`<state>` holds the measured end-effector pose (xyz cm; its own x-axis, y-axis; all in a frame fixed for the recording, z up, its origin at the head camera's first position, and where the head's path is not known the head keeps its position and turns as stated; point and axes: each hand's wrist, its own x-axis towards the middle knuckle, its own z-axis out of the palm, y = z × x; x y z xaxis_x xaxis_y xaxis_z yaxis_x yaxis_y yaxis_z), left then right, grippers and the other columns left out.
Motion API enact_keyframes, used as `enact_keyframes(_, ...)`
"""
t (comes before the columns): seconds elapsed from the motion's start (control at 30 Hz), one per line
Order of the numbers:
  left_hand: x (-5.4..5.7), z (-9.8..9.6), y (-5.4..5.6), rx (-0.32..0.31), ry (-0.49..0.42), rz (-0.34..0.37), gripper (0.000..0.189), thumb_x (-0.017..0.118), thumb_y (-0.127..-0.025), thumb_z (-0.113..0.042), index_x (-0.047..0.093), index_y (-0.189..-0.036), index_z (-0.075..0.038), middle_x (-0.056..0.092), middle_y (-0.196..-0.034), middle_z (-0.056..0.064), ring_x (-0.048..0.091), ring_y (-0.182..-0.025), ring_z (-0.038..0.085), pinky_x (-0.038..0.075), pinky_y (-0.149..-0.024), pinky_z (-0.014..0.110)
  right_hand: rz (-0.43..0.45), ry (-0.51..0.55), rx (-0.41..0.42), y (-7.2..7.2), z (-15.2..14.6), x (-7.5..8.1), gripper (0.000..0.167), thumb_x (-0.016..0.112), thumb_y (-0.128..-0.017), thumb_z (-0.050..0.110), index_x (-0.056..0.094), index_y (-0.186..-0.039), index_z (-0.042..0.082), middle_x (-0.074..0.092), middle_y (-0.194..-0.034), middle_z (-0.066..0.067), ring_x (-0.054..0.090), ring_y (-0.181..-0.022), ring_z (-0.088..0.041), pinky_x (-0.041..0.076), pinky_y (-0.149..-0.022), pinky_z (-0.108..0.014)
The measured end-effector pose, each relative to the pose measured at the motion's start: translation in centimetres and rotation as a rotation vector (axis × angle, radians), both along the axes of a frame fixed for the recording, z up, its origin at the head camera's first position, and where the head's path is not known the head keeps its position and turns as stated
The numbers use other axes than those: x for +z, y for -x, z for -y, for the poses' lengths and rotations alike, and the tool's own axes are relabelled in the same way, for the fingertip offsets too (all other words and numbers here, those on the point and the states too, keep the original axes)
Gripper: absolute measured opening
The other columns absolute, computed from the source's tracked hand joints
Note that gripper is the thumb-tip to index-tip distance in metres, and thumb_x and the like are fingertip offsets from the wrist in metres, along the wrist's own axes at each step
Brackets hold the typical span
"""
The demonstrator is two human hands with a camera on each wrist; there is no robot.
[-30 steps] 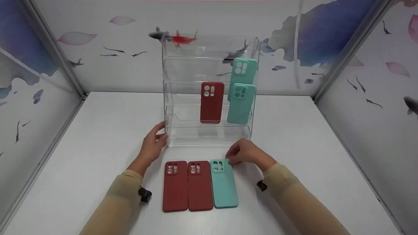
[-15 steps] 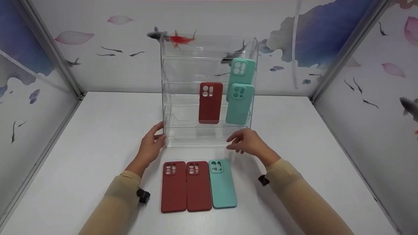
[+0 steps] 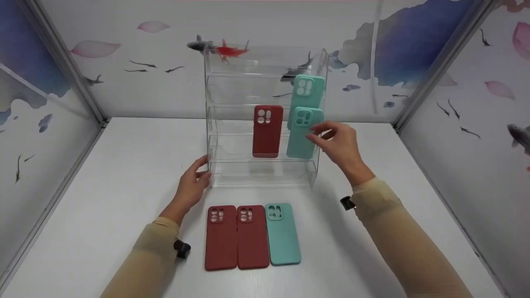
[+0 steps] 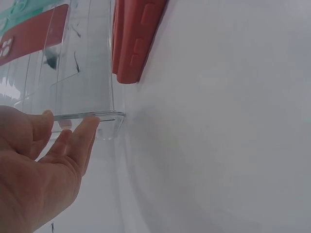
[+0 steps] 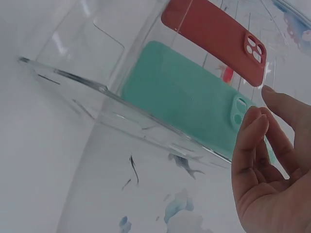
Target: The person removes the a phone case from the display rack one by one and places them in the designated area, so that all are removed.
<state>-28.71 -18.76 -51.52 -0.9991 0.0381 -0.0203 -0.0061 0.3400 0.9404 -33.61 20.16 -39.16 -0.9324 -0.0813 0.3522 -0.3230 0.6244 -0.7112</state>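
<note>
A clear acrylic display rack (image 3: 232, 145) with stepped tiers stands on the white table. My left hand (image 3: 192, 184) holds its lower left side, thumb and fingers at the panel edge in the left wrist view. On the rack lean a red phone case (image 3: 267, 134), a mint phone case (image 3: 299, 142) beside it, and another mint case (image 3: 311, 89) one tier higher. My right hand (image 3: 339, 142) is at the lower mint case's right edge, fingers loosely bent, thumb and fingertips apart in the right wrist view; whether they touch the case I cannot tell.
Two red phone cases (image 3: 220, 244) and a mint phone case (image 3: 284, 240) lie side by side in front of the rack. Printed wall panels (image 3: 157, 91) enclose the table at the back and sides.
My right hand has left the top of the mint case on the table and risen to the lower mint case on the rack. The left hand stays at the rack.
</note>
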Motion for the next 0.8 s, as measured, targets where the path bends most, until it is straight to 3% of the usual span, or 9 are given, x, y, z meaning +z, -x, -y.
enact_keyframes(0.2,-0.1,0.0,0.0,0.003,0.0,0.003,0.058,0.049,-0.11,-0.012,0.028,-0.164,-0.016,0.033,-0.168,0.009,0.052,-0.141,0.032,0.054,-0.113,0.039,-0.133,0.028,-0.048,1.6,-0.9,1.1,0.027,0.081,-0.092,0.022,0.077,-0.116,0.011,0.072,-0.112,-0.008,0.07,-0.091,-0.017,0.056,-0.075,-0.013)
enact_keyframes(0.37,0.1,0.1,0.0,0.005,0.004,-0.017,0.058,0.049,-0.109,-0.011,0.029,-0.163,-0.014,0.035,-0.167,0.01,0.052,-0.14,0.033,0.055,-0.112,0.041,-0.178,0.018,-0.055,3.0,-1.1,1.6,0.031,0.081,-0.091,0.019,0.075,-0.121,0.012,0.068,-0.112,-0.01,0.069,-0.092,-0.018,0.062,-0.082,-0.02)
enact_keyframes(0.5,0.2,-0.1,0.2,0.005,-0.01,-0.033,0.056,0.049,-0.11,-0.012,0.031,-0.163,-0.014,0.035,-0.166,0.01,0.053,-0.14,0.033,0.054,-0.112,0.042,-0.209,-0.021,-0.044,3.9,-1.1,1.8,0.034,0.081,-0.091,0.017,0.075,-0.124,0.013,0.066,-0.11,-0.01,0.068,-0.087,-0.019,0.061,-0.08,-0.021)
enact_keyframes(0.67,0.0,-0.2,0.2,0.01,-0.025,-0.047,0.056,0.049,-0.109,-0.01,0.031,-0.162,-0.011,0.037,-0.165,0.012,0.053,-0.139,0.035,0.054,-0.112,0.044,-0.21,-0.046,-0.044,4.2,-1.1,1.0,0.03,0.08,-0.093,0.018,0.076,-0.122,0.014,0.064,-0.11,-0.011,0.066,-0.088,-0.019,0.058,-0.077,-0.015)
enact_keyframes(0.8,-0.1,-0.1,-0.1,0.011,-0.023,-0.032,0.056,0.049,-0.109,-0.01,0.031,-0.162,-0.011,0.036,-0.165,0.013,0.053,-0.139,0.035,0.054,-0.113,0.043,-0.209,-0.019,-0.051,4.0,-1.1,0.6,0.024,0.077,-0.095,0.017,0.077,-0.118,0.012,0.066,-0.112,-0.01,0.067,-0.094,-0.018,0.062,-0.083,-0.021)
